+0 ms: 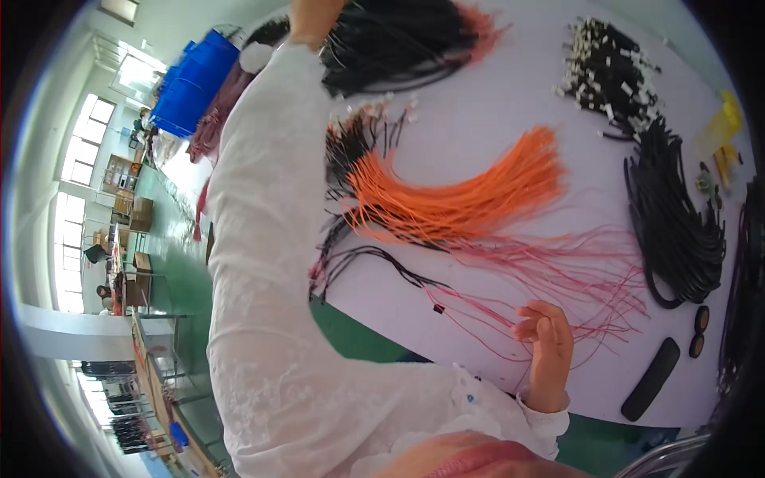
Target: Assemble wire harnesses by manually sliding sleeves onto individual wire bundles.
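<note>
My left arm, in a white sleeve, reaches up to the top edge, where my left hand (315,20) is mostly cut off. Its fingers do not show; it is nearest a thick bundle of black cables (398,48). Low on the table, my right hand (547,338) has its fingers curled together at thin pink wires (478,309). These wires run left into black leads, with a small black piece (439,308) on them. Just above lies a fanned bundle of orange wires (470,191), its dark ends partly behind my left sleeve.
The pale table (494,103) carries black cables with white connectors (613,76), a looped black cable bundle (673,215), a long black object (650,379) and a yellow item (729,115) at right. A blue bin (194,84) stands at upper left. People appear far off.
</note>
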Demonstrator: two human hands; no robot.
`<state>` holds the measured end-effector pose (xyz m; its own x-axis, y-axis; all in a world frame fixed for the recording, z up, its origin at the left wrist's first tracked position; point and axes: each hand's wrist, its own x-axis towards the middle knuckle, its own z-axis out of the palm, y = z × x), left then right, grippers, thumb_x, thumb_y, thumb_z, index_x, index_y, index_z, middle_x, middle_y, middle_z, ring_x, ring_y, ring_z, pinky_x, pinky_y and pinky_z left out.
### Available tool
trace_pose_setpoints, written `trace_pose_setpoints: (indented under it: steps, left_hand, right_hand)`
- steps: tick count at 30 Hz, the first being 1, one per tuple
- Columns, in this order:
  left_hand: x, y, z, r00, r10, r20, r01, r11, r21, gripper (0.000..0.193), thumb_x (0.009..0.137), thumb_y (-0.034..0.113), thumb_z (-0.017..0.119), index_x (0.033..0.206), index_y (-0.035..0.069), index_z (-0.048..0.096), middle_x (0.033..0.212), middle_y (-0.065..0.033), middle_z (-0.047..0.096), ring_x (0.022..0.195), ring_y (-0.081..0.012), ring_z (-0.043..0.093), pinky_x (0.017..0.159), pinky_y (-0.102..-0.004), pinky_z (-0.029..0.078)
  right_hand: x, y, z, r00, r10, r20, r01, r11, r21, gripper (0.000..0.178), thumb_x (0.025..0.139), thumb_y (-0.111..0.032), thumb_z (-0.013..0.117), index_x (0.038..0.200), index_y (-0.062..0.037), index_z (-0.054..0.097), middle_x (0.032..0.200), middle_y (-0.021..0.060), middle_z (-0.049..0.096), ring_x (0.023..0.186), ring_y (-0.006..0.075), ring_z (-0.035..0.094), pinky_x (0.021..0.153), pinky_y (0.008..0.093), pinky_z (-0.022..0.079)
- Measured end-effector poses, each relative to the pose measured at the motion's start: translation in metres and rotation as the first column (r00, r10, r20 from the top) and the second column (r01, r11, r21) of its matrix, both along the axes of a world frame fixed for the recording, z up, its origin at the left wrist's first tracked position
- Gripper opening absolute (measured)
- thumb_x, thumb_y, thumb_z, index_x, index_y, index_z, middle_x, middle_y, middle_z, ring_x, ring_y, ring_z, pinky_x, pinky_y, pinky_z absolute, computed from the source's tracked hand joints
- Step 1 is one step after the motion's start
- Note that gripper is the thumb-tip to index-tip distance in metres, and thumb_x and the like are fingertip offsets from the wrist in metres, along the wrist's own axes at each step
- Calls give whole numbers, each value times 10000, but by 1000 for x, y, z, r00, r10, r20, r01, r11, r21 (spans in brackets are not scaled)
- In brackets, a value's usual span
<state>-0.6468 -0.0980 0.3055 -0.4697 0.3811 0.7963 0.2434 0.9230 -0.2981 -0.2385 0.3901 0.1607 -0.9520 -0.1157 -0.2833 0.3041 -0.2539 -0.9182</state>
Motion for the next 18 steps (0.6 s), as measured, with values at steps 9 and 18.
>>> trace_pose_setpoints:
  steps: [9, 18]
  left_hand:
    - [7, 53, -69, 953, -103, 283, 24, 962, 272, 331, 928, 208, 683, 1227, 65, 674, 1246, -183, 650, 1075, -364, 642, 948, -443, 525]
    - [190, 39, -138, 705, -11, 709, 259, 935, -243, 242, 859, 109, 603, 1074, 154, 703, 1008, -7, 680, 996, -232, 669, 828, -355, 561]
  right_hand:
    - [-3, 4, 1, 999, 23, 43, -25, 999, 30, 331, 1047, -264, 522, 1197, 14, 623, 986, 94, 690, 802, 133, 597, 762, 289, 483]
    - [1, -1, -7, 992, 29, -124, -15, 993, 114, 324, 1060, -264, 519, 1193, 7, 638, 978, 61, 683, 818, 103, 593, 763, 262, 481]
